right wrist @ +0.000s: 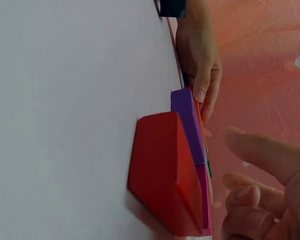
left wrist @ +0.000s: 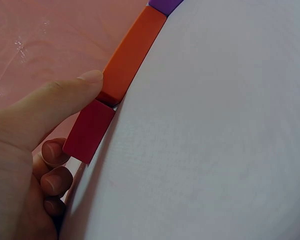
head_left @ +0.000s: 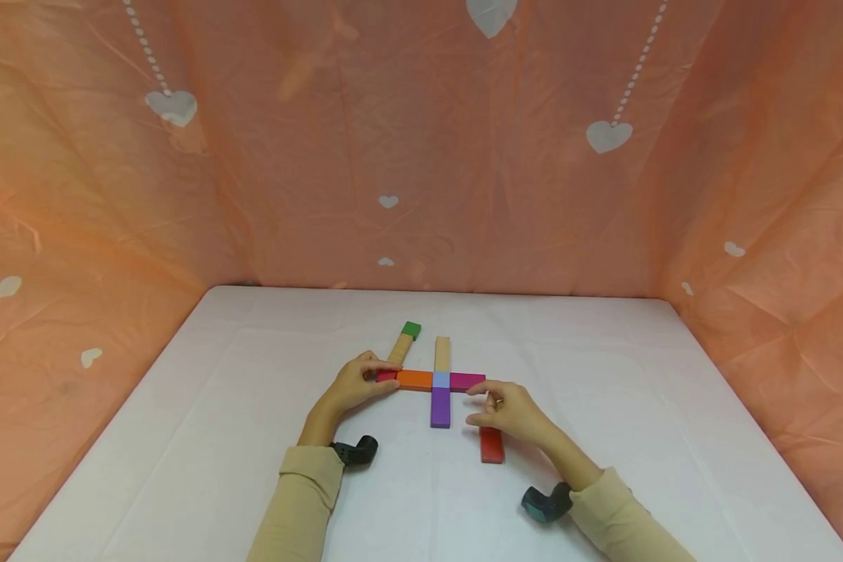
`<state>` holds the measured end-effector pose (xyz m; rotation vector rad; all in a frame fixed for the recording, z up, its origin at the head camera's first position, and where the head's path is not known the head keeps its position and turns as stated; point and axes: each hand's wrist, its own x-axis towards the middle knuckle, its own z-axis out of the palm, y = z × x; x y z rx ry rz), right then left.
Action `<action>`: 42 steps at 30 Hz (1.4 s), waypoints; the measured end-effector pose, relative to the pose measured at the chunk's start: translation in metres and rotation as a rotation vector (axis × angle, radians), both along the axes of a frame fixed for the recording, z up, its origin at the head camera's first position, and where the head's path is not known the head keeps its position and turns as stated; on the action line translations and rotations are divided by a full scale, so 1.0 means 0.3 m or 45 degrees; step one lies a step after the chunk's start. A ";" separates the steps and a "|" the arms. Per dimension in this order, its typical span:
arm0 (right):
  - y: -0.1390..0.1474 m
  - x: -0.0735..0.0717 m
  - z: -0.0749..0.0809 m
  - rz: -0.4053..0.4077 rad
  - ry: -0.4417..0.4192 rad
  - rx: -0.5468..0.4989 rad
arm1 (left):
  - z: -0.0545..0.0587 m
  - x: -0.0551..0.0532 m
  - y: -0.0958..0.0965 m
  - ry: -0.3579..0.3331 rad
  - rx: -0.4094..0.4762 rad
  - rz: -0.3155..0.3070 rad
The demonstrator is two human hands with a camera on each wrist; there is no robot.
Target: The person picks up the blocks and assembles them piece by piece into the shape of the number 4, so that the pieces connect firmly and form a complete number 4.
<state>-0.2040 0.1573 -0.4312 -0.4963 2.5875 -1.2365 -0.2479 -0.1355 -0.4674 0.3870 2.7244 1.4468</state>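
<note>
My left hand [head_left: 351,384] holds the left end of a row of flat blocks, thumb and index finger on either side of a crimson block [left wrist: 89,131]. Its thumb tip lies against the adjoining orange block [left wrist: 133,55]. The row continues through a light blue block [head_left: 441,380] to a magenta block [head_left: 467,382]. My right hand [head_left: 513,410] hovers near the magenta block's right end, thumb and index finger spread with nothing between them, the other fingers bent. Just below that hand, a red block [right wrist: 157,157] lies apart from the row, partly covered by it in the head view.
From the light blue block, a purple block [head_left: 440,407] runs toward me and a plain wooden block [head_left: 442,353] runs away. Another wooden block [head_left: 400,347] slants from the left end to a green block [head_left: 412,330]. Orange sheeting [head_left: 428,156] surrounds the white table [head_left: 253,328].
</note>
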 end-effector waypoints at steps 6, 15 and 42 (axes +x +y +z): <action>0.016 0.003 -0.001 0.073 -0.011 -0.032 | -0.001 0.003 -0.001 0.019 0.007 -0.015; 0.042 0.011 -0.003 0.145 0.017 -0.046 | -0.002 0.004 -0.001 0.032 0.011 -0.020; 0.140 0.039 -0.018 0.353 -0.069 -0.085 | 0.003 0.004 -0.003 0.019 0.007 -0.018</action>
